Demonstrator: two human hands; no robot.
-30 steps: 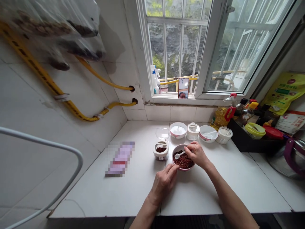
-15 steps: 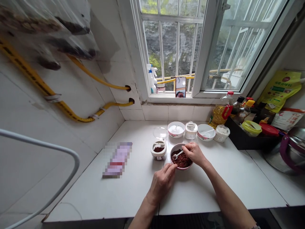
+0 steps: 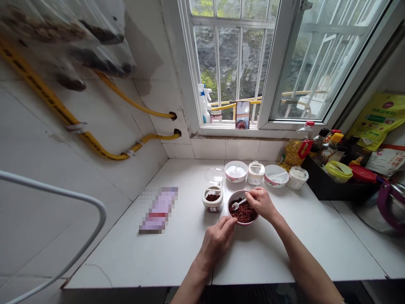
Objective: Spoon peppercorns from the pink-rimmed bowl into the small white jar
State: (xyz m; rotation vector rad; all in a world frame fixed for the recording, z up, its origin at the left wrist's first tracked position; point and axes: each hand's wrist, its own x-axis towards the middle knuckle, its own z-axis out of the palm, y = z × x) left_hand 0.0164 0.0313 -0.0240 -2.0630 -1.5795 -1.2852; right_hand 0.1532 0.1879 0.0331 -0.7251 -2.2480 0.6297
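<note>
A bowl (image 3: 233, 219) of dark red grains that look like Sichuan peppercorns (image 3: 247, 213) stands on the counter. My left hand (image 3: 219, 237) pinches its near-left rim. Closed round the handle of a small white spoon (image 3: 238, 205), my right hand (image 3: 261, 203) is over the bowl's right edge. The spoon's head lies at the grains, near the bowl's left inner side. Just left of the bowl is a seasoning jar (image 3: 212, 205) with its clear lid (image 3: 215, 175) raised and similar dark grains inside.
Behind stand a bowl of white powder (image 3: 236, 179), a white-lidded jar (image 3: 256, 174), a bowl with a white spoon (image 3: 276, 180) and another jar (image 3: 297, 179). A black box of bottles (image 3: 335, 190) is at right; a pixelated purple item (image 3: 157, 211) lies left. A phone (image 3: 242, 115) leans at the window.
The spoon's head has shifted slightly and now shows higher out of the grains. Both hands keep their holds. The whole view has moved a little.
</note>
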